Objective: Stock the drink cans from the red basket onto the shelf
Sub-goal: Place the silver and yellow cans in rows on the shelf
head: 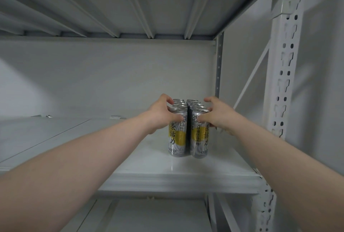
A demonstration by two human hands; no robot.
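Several silver drink cans with yellow bands stand in two rows on the grey metal shelf [149,168], near its right end. The front left can [177,138] and the front right can [199,140] are upright and side by side. My left hand [162,114] wraps the left side of the left row, thumb on the front can. My right hand [217,114] cups the right side of the right row, thumb on its front can. The red basket is out of view.
The shelf above [130,13] overhangs the cans. A perforated white upright [283,82] and a diagonal brace [251,77] stand at the right. A lower shelf [141,215] lies beneath. The shelf surface stretches left of the cans.
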